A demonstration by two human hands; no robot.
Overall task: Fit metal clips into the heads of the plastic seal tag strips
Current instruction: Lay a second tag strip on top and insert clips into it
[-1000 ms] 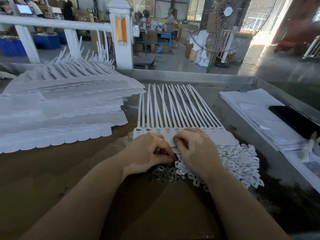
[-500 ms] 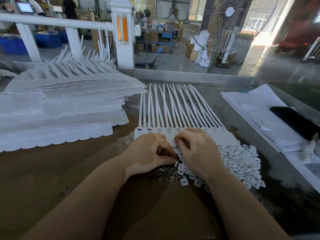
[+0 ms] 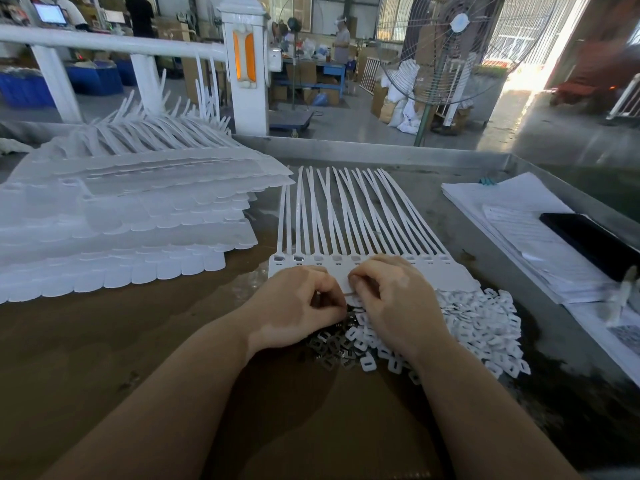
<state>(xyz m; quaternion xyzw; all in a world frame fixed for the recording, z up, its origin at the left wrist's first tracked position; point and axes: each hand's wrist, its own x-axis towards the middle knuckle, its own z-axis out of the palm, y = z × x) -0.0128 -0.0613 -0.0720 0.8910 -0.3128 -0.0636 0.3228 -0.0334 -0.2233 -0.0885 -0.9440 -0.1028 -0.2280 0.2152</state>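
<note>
On the joined row of about ten seal tag strips (image 3: 346,233) lying mid-table, two leftmost heads (image 3: 288,259) seem clipped and the rest look empty, while the left hand (image 3: 294,306) and right hand (image 3: 394,299), fingers curled, pinch something small above the metal clips (image 3: 332,344) beside countless white caps (image 3: 478,327).

Both hands, left (image 3: 294,303) and right (image 3: 391,299), curl together at the near edge of the strip sheet (image 3: 346,223). Metal clips (image 3: 332,348) and white caps (image 3: 478,323) lie heaped just below it. A strip stack (image 3: 121,216) sits left of it, papers (image 3: 512,216) right.
</note>
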